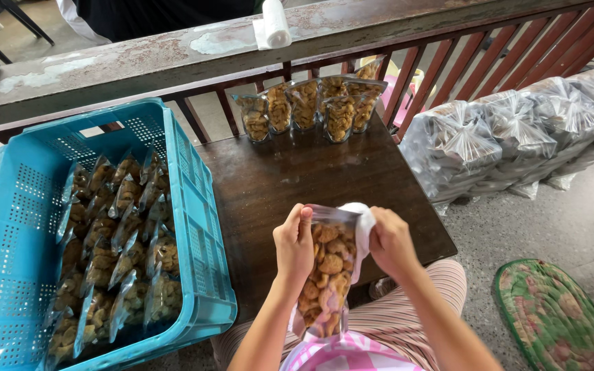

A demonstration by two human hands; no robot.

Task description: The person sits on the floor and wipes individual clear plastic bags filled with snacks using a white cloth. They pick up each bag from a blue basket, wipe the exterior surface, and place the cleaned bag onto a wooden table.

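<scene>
Pouch in hand: clear plastic pouch (328,275) full of brown snack pieces is hanging upright at the near edge of the dark wooden table (269,182), over the person's lap, its top level with the table's near edge.
White piece: a small white cloth or paper (360,223) is lying against the pouch's upper right corner; which of the two, I cannot tell.
Standing pouches: a row of filled clear pouches (311,106) is standing upright at the table's far edge, against the red railing (462,58).
Crate: a blue plastic crate (194,227) is sitting just to the left of the table, touching its left edge, with many more filled pouches (115,247) lying in overlapping rows inside.
Big bags: large knotted clear bags (510,137) are lying piled off the table's right side, on the floor by the railing.
Roll: a white roll (274,24) is resting on the ledge beyond the table's far edge.
Mat: a green patterned mat (555,319) is lying on the floor to the table's near right.
Left hand (294,244): fingers are closing narrowly, pinching the pouch's top left corner.
Right hand (392,242): fingers are curling shut around the white piece and the pouch's top right edge.
</scene>
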